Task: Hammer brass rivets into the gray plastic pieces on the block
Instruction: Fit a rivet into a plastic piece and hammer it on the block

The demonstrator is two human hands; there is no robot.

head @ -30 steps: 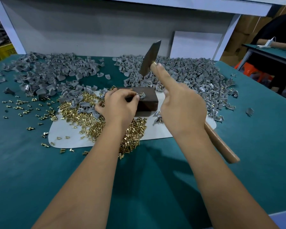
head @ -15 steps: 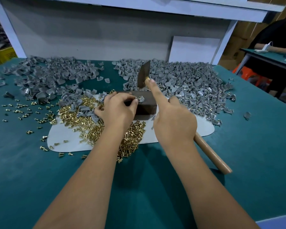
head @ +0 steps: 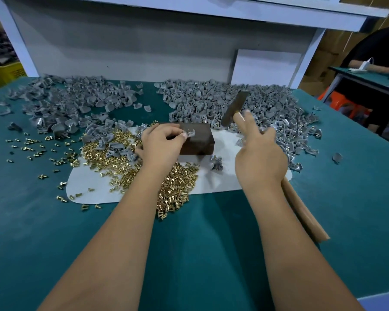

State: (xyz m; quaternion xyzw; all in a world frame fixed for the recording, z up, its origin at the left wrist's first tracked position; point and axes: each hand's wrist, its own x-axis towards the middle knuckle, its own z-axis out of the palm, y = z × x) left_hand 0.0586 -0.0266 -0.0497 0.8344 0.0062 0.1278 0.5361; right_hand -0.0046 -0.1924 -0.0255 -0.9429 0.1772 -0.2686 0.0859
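Even, fairly bright light from overhead; soft shadows lie on the green table (head: 211, 254) below both forearms. The right hand (head: 259, 158) and hammer (head: 234, 108) just beyond its fingers are smeared by motion blur, the handle doubled. Wide-angle distortion bends the edges. The brass rivets (head: 177, 187) glint

Workbench is covered in a teal felt-like mat (head: 211, 254), a bit scuffed on the left. Behind it there's a pale gray back panel (head: 121, 46) framed by white posts, with a white shelf (head: 211, 10) running across the top and throwing shadow down the panel. A white board (head: 265, 66) leans against it on the right. Far left, a yellow crate (head: 2, 71). Off right, another teal table (head: 368, 79), an orange stool (head: 344, 104), cardboard-brown wall behind.
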